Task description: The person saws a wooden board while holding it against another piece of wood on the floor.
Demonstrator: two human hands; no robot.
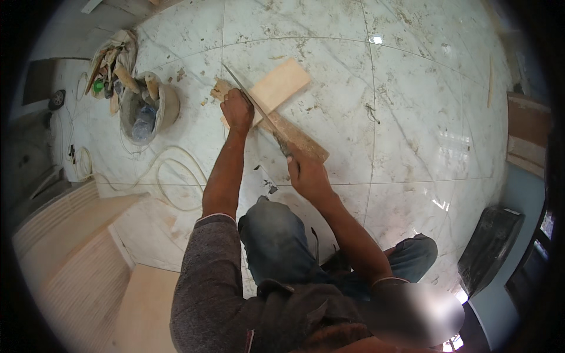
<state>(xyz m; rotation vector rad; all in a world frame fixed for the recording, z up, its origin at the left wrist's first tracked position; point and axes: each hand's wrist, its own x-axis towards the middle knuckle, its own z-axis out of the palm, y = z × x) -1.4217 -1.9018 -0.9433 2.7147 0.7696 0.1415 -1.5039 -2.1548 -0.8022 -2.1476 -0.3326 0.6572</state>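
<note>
My right hand [306,174] is closed on the handle of a long, thin-bladed saw [238,82], which lies diagonally across the wood. My left hand [236,109] is closed beside the blade, pressing on or gripping the wood; its fingertips are partly hidden. A pale rectangular board [282,82] lies crosswise over a rougher, darker plank [303,144] that runs toward the lower right. A small rough, splintered wood end [220,88] shows just left of the blade, near my left hand.
At upper left stand a grey bucket [166,112] with tools and a sack [120,47] of offcuts. A pale hose [168,179] coils on the tiled floor [424,129]. Stacked panels [70,229] lie at lower left; a black case [488,241] stands at right.
</note>
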